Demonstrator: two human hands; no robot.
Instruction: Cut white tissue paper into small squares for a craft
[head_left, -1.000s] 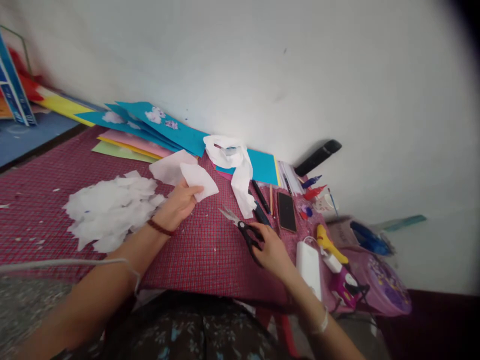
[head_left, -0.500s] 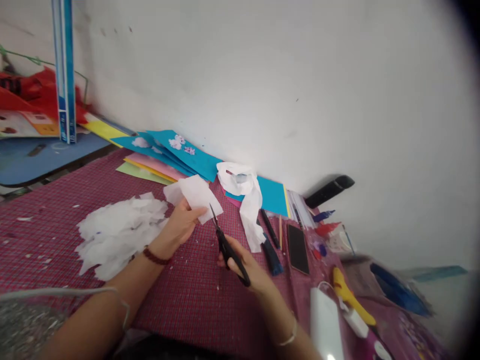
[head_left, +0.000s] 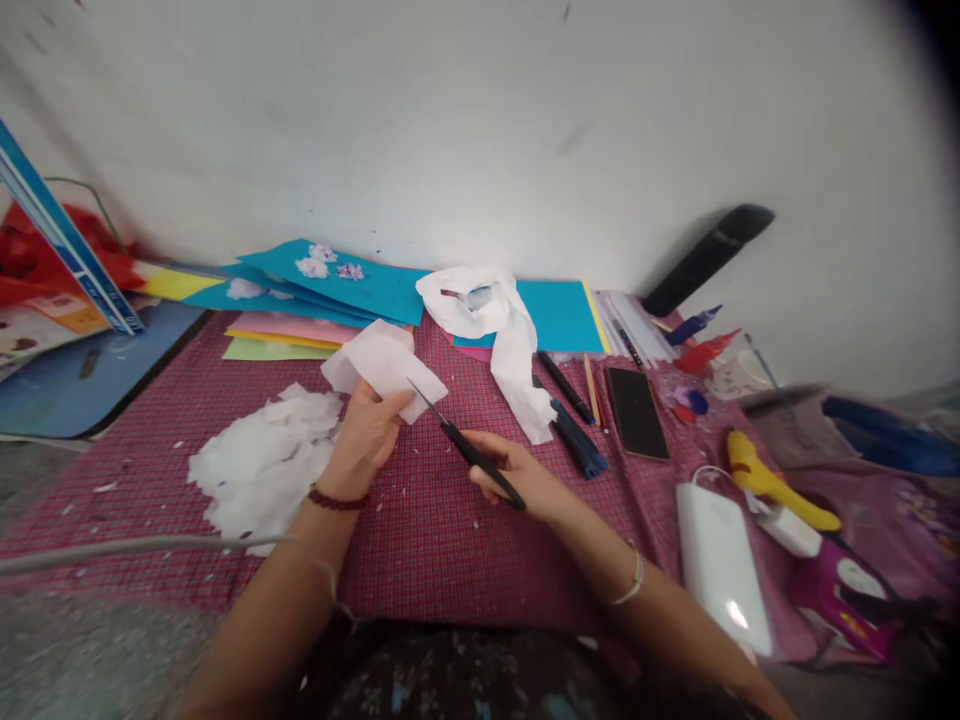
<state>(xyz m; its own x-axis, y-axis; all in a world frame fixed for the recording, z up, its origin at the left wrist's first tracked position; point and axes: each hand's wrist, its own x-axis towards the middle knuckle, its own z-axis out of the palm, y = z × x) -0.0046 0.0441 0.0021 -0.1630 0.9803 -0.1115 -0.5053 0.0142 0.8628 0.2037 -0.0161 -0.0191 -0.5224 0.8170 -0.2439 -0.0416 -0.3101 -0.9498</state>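
My left hand [head_left: 369, 430] pinches a piece of white tissue paper [head_left: 382, 365] between thumb and fingers, above the checked cloth. In my right hand [head_left: 517, 475] is a pair of black-handled scissors [head_left: 480, 458], its blades pointing up and left at the tissue's right edge. The blades look nearly closed; whether they are biting into the paper cannot be made out. Left of my left wrist lies a loose heap of white tissue pieces [head_left: 262, 465]. A long strip of white tissue from a roll [head_left: 469, 305] trails toward me, beyond my right hand.
Blue sheets [head_left: 367, 290] with small paper flowers lie against the wall. On the right are a phone [head_left: 637, 412], pens, a white power strip [head_left: 724, 565] and a yellow glue gun [head_left: 776, 485]. A grey cable [head_left: 142, 552] crosses at lower left.
The camera view has tilted and shifted. The scissors have turned to a flatter angle, their blades still at the tissue's right edge. My left hand keeps its hold on the tissue.
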